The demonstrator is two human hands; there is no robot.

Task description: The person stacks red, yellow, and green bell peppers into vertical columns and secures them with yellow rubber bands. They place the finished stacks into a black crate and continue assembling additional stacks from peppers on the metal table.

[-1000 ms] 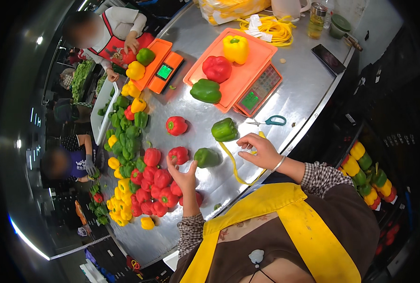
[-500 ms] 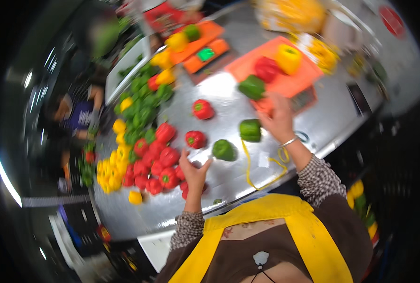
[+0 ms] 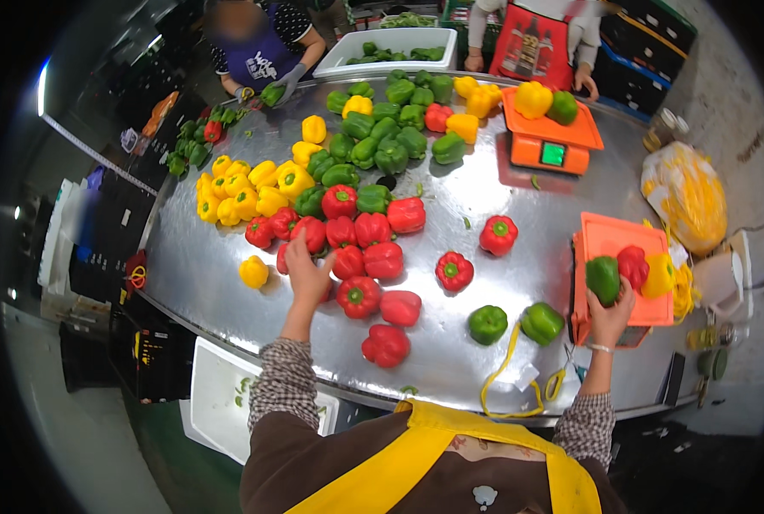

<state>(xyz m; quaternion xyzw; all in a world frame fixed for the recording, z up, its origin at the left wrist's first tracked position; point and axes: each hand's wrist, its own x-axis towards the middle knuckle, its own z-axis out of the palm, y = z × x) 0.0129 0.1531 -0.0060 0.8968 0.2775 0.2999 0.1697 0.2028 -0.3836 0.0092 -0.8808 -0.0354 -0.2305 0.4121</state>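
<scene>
My left hand hovers over the left part of a pile of red bell peppers, fingers spread and nothing between them. Over at the right, my right hand has its thumb and fingers around the near end of a green bell pepper at the left side of an orange scale tray. Beside that pepper on the tray are a red bell pepper and a yellow bell pepper. Two loose green bell peppers, one of them nearer the middle, sit left of the scale.
Yellow peppers and green peppers heap behind the red ones. A second orange scale holds two peppers. Yellow tape and scissors lie near the front edge. Two people, one gloved, stand across the table.
The view has turned and sharpened. My left hand has moved over the red pile; my right hand, earlier at the scale's near corner, is now at the green pepper on the tray.
</scene>
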